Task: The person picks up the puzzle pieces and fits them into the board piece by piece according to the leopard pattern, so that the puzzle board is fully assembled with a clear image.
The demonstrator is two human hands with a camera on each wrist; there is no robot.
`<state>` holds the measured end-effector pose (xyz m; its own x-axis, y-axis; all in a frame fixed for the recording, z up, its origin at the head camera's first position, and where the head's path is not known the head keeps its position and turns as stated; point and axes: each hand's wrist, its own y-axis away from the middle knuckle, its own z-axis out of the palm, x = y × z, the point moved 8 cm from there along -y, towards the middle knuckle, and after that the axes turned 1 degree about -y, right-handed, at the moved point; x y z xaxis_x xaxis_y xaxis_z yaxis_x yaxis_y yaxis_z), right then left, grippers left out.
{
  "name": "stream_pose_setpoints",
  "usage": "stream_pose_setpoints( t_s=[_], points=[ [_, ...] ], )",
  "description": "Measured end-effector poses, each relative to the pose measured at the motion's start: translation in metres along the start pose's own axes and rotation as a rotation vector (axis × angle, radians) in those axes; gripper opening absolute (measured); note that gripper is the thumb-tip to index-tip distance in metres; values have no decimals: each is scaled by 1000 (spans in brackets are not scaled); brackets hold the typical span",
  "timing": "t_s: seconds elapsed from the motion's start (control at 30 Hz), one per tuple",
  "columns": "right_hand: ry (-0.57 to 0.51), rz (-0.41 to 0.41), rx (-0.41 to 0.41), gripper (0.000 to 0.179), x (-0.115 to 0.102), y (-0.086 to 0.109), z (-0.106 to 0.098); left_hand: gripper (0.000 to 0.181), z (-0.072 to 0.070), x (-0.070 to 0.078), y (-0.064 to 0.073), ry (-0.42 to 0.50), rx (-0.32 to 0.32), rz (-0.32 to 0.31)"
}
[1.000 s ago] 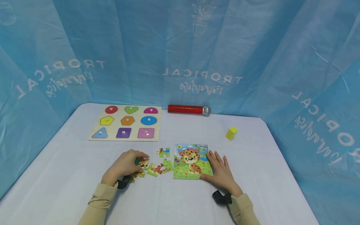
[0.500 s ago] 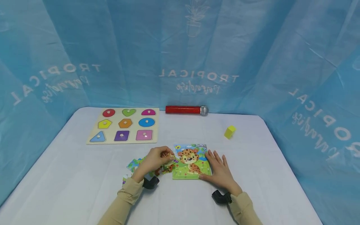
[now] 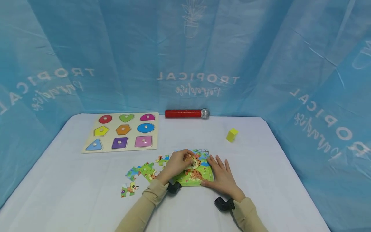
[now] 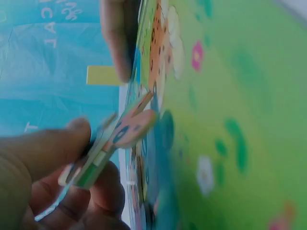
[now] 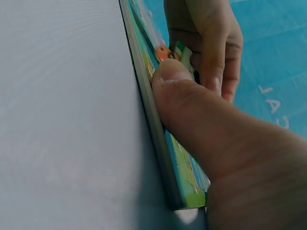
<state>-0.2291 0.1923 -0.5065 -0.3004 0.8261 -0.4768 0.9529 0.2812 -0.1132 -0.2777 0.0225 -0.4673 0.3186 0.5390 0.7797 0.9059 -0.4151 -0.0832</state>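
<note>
A square leopard-picture puzzle board point(image 3: 205, 174) lies on the white table in front of me. My left hand point(image 3: 177, 165) is over its left part and pinches a jigsaw piece point(image 4: 132, 132) between thumb and fingers. That piece is tilted close over the picture. My right hand point(image 3: 222, 180) rests along the board's right side, fingers spread and straight, with its thumb point(image 5: 175, 88) on the near edge. Left of the board lie several loose jigsaw pieces point(image 3: 129, 189), some partly hidden behind the left hand and forearm.
Toward the back left is a wooden shape board point(image 3: 131, 140) with colourful knobbed shapes. A red toy microphone point(image 3: 183, 113) lies along the far edge. The yellow block point(image 3: 232, 135) stands at the back right. A blue printed curtain point(image 3: 130, 64) surrounds the table.
My left hand has moved right, from the loose pieces to over the puzzle board, carrying a jigsaw piece. The right hand stays at the board's side. The head view has shifted slightly.
</note>
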Motion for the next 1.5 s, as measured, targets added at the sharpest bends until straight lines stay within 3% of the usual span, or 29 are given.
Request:
stream_pose_setpoints(
  t_s=[0.1,0.17,0.27,0.33,0.4,0.5,0.6,0.87,1.1,1.4,1.5],
  points=[
    [-3,2,-13,100,-1,-1,1,26,-1,1,0,-46,28,-6],
    [-3,2,-22,100,-2,-1,2,28,-3,6,3,-149,44,18],
    [-8,-2,-27,100,-3,-1,2,31,-5,16,12,-387,56,97],
    [-2,-4,-23,101,-3,-1,2,35,-4,23,20,-505,23,160],
    [1,-3,-20,101,-2,-1,1,41,1,25,28,-574,-58,205],
    [8,2,-11,100,0,0,0,52,11,24,38,-608,-198,218],
    [3,8,-6,100,2,2,-1,62,19,21,43,-639,-267,204],
    [-1,8,-6,100,3,2,0,69,28,24,46,-718,-249,142],
    [3,1,-15,100,-1,-1,3,68,29,23,51,-695,-218,80],
    [14,1,-38,99,-5,-3,1,54,18,19,47,-660,-172,84],
    [7,14,-28,99,-3,-1,0,54,19,17,44,-619,-190,92]
  ],
)
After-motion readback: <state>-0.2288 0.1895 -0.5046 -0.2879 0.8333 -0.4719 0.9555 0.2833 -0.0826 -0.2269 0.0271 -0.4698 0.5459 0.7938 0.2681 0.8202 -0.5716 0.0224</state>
